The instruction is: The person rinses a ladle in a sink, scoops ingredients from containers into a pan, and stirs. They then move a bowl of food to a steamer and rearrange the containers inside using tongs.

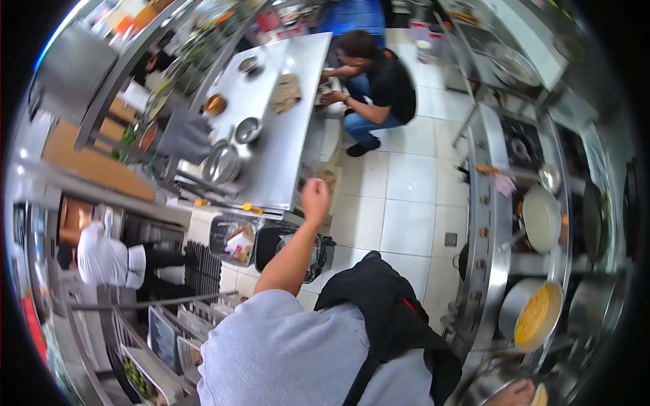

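My left hand [316,200] is stretched forward beside the near corner of the steel table [276,159], its fingers curled in, with nothing visible in them. Low at the right edge, my right hand [518,393] is closed at the rim of a metal bowl [489,384]; part of it is cut off by the frame. Just right of that hand is a pale yellow item [539,395]. Metal bowls [248,129], a brown cloth [286,93] and a small orange-brown bowl [215,104] rest on the steel table.
A person in black [395,88] crouches at the table's right side. Another person in white [101,257] bends at the left. Bins [233,238] stand below the table's near end. Along the right run stoves with pans [541,220] and a pot of yellow food [538,317].
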Demonstrator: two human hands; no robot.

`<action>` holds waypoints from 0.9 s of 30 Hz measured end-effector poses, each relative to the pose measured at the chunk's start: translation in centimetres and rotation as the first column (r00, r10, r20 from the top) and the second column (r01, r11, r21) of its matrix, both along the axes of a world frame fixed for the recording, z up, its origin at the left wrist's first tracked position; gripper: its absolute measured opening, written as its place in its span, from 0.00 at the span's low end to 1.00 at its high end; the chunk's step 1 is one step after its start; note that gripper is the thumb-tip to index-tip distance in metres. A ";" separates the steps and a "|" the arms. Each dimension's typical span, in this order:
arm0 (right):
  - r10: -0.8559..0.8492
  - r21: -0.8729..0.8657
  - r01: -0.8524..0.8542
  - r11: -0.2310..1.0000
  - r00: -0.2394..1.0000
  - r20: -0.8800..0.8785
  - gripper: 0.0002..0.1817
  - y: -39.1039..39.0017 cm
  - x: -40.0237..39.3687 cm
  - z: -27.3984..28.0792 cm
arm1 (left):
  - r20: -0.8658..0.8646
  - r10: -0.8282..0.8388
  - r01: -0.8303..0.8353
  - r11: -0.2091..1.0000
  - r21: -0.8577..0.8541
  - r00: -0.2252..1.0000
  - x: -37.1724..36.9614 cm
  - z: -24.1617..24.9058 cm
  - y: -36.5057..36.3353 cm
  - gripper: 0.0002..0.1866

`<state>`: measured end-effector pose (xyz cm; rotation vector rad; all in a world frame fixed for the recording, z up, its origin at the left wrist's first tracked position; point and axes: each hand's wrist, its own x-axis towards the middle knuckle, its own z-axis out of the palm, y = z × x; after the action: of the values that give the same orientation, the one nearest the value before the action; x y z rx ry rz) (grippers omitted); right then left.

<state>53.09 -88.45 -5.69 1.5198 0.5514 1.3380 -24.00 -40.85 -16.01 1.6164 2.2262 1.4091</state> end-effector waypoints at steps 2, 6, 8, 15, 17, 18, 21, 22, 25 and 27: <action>0.881 0.883 -0.011 0.469 -0.064 -0.468 0.18 11.7 -10.5 -1.4 | 0.180 0.358 -0.370 0.928 0.041 0.916 -9.6 0.8 -0.8 0.06; 0.729 0.738 0.182 0.650 -0.425 -0.537 0.15 24.2 -25.9 0.8 | 0.424 0.630 -0.757 0.582 0.296 0.650 -22.9 7.3 -4.8 0.19; 0.663 0.726 0.115 0.678 -0.521 -0.537 0.14 27.4 -28.9 1.8 | 0.380 0.748 -0.836 0.444 0.324 0.544 -26.7 9.8 -7.1 0.29; 0.479 0.664 0.035 0.747 -0.721 -0.501 0.09 35.0 -34.0 3.4 | 0.158 0.714 -0.726 0.686 0.038 0.683 -29.3 13.9 -8.6 0.18; 0.447 0.665 0.018 0.747 -0.754 -0.482 0.09 36.2 -35.1 3.9 | 0.201 0.731 -0.754 0.653 0.069 0.651 -27.1 16.8 -8.9 0.18; 0.412 0.658 0.005 0.753 -0.783 -0.465 0.09 36.6 -35.6 4.0 | 0.237 0.745 -0.778 0.622 0.093 0.624 -26.7 17.3 -9.2 0.18; 0.355 0.631 -0.036 0.775 -0.801 -0.482 0.09 37.2 -36.8 4.1 | 0.388 0.623 -0.700 0.710 0.084 0.679 -25.5 19.2 -9.6 0.17; 0.356 0.629 -0.037 0.776 -0.798 -0.487 0.09 37.4 -37.2 4.1 | 0.546 0.476 -0.623 0.774 0.112 0.690 -24.3 21.0 -9.4 0.16; 0.307 0.588 -0.015 0.808 -0.842 -0.443 0.10 37.1 -39.0 4.5 | 0.670 0.379 -0.566 0.821 0.076 0.638 -22.1 25.6 -9.0 0.16; 0.292 0.572 -0.015 0.820 -0.849 -0.441 0.10 37.0 -40.3 5.3 | 0.711 0.287 -0.557 0.812 0.175 0.642 -22.4 25.0 -8.0 0.17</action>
<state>12.79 -51.40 -0.37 2.5005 2.5500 -1.0381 -46.44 -48.84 9.04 0.4120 2.0077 2.2080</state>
